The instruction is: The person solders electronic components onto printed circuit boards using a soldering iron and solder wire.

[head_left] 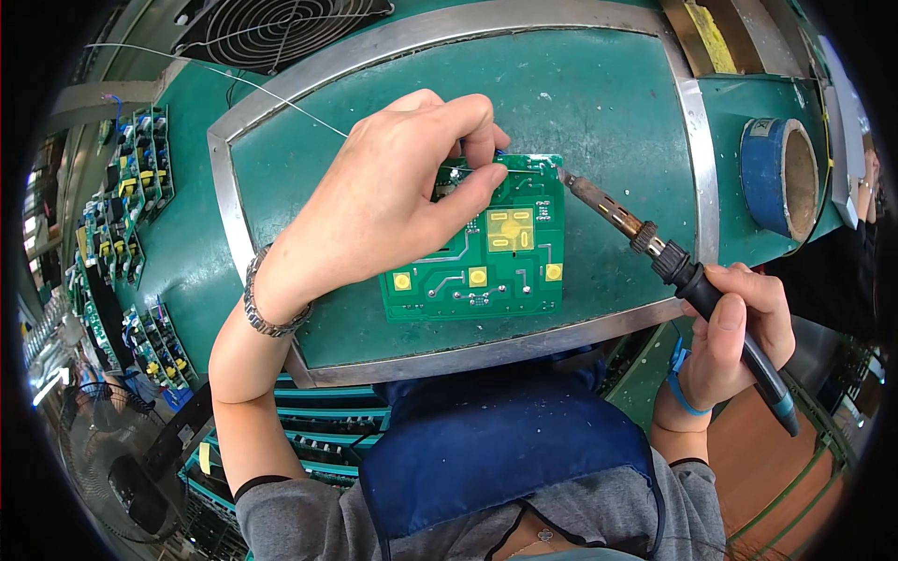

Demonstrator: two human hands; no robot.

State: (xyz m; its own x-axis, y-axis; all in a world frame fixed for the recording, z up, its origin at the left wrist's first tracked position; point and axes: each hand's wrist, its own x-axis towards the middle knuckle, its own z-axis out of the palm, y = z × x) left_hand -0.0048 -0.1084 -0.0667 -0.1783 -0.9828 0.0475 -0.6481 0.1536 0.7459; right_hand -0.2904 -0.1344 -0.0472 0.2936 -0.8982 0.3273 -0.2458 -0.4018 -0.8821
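Note:
A green circuit board [519, 257] with yellow squares lies on the green work surface in front of me. My left hand [398, 187] reaches over its upper left part, hiding that area. Thumb and forefinger are closed on a thin solder wire [301, 108], whose end sticks out rightward above the board's top edge. A soldering iron [645, 237] with a black handle is gripped in my right hand [744, 323], to the right of the board. Its tip is at the board's upper right corner; whether it touches the board I cannot tell.
A metal frame [697, 140] borders the work surface. A black fan with a wire guard [281, 28] stands at the back left. At the far right is a blue tape roll [776, 178]. Several populated boards [140, 187] stand along the left side.

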